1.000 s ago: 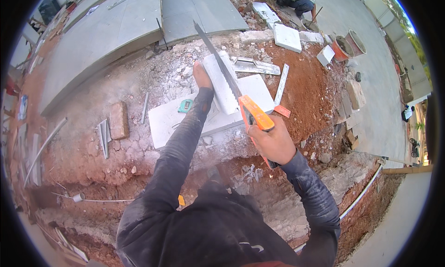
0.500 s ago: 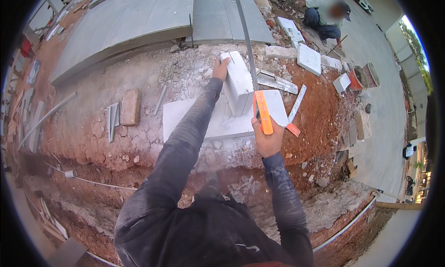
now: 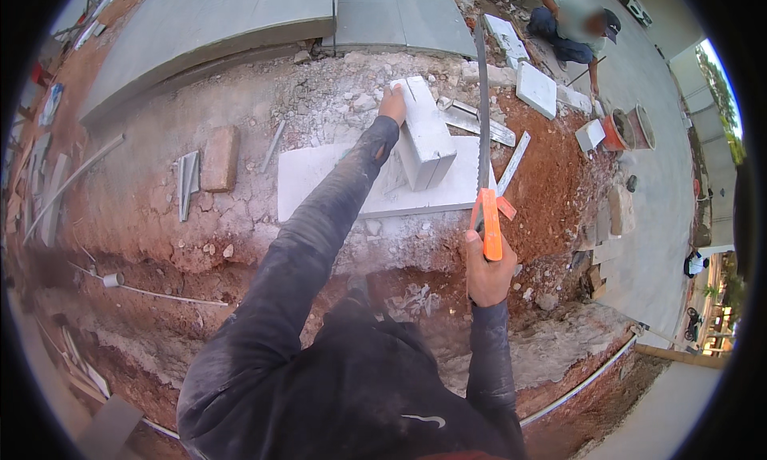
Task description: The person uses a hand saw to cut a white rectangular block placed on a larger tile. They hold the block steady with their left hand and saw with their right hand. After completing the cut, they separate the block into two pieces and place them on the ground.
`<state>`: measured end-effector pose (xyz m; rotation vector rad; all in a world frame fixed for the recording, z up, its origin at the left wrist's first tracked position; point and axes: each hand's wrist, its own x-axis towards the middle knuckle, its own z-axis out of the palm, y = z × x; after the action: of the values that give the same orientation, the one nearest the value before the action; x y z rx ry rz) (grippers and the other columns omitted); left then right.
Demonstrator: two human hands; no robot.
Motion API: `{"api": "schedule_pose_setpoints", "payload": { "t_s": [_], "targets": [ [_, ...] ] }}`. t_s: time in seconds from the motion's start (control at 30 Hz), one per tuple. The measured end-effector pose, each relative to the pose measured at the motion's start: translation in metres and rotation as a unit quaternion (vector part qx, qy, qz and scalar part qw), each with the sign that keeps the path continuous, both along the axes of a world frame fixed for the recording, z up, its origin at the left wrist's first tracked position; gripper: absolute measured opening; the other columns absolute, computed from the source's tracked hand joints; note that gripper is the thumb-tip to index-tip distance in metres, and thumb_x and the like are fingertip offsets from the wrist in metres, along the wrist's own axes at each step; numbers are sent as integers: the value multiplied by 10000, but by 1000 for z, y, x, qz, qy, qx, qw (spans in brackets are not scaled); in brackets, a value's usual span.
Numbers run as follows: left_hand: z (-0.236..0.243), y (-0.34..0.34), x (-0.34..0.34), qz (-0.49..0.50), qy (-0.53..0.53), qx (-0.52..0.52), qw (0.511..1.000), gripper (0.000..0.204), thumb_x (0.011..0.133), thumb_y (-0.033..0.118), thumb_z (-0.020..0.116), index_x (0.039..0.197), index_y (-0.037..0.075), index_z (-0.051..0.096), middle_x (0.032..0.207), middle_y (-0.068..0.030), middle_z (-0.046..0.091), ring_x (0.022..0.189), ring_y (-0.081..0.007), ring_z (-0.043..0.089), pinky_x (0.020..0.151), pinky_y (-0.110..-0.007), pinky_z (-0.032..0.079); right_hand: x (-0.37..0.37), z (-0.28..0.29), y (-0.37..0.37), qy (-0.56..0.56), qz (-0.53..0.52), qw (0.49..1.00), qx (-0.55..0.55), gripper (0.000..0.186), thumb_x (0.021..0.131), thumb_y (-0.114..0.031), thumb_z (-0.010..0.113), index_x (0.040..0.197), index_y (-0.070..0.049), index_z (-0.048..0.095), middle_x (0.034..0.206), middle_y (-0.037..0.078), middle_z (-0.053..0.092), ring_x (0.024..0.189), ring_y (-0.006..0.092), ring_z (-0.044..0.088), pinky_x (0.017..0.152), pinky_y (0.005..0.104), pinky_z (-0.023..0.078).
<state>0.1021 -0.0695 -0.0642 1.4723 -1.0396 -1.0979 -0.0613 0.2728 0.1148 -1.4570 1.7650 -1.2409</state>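
A white lightweight concrete block [image 3: 425,132] stands on a flat white slab [image 3: 307,176], with dark lines down its near face and a slot in its top. Fingers of my left hand [image 3: 392,106] wrap round the block's far left edge and hold it. My right hand [image 3: 488,274] is closed on the orange handle of a handsaw [image 3: 490,228]. The toothed blade points away from me, to the right of the block and apart from it in this view.
Beyond the block lie metal profiles [image 3: 475,123]; a square with an orange end [image 3: 511,166] is to the right. A brick [image 3: 219,158] and metal strips [image 3: 188,186] lie left. Farther right are white blocks [image 3: 536,90], buckets [image 3: 639,128] and a crouching person [image 3: 571,28]. A trench [image 3: 200,316] runs nearby.
My right hand has drawn the saw back toward me and to the right, off the block's side. My left hand stays on the block. The crouching person's arm now reaches down to the ground.
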Motion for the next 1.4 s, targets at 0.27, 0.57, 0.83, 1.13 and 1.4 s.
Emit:
{"api": "schedule_pose_setpoints", "payload": {
  "t_s": [0.27,0.57,0.83,1.13,1.4],
  "targets": [
    [43,20,-32,48,-99,35,993,581,986,489,285,1288,50,517,1221,-256,588,1158,-436,532,988,-481,395,8,60,42,-56,24,992,107,185,891,-125,675,838,4,553,614,24,475,587,71,396,539,266,371],
    [45,21,-30,57,-123,0,991,525,980,448,328,1160,29,588,1164,-266,605,1115,-444,548,936,-496,417,24,66,57,-23,62,990,126,163,878,-106,670,853,2,550,591,73,491,526,137,454,524,301,398],
    [61,29,-30,101,-189,-54,975,406,949,294,438,1137,-34,587,1071,-281,621,1035,-436,581,897,-498,435,29,99,79,71,61,982,166,161,852,-89,667,831,-3,532,592,153,512,524,333,567,513,364,420],
    [65,31,-20,92,-219,-58,970,416,946,317,424,1063,-32,618,1027,-280,644,996,-443,604,880,-498,456,29,55,-10,52,119,987,100,175,853,-122,632,778,18,559,645,172,557,545,362,562,540,411,428],
    [60,30,-34,96,-194,-57,975,443,941,322,410,1117,-27,618,1086,-277,634,1054,-435,588,926,-482,440,14,54,33,5,74,984,163,86,840,-31,611,836,38,559,610,116,528,524,135,465,514,313,407]
  ]
}}
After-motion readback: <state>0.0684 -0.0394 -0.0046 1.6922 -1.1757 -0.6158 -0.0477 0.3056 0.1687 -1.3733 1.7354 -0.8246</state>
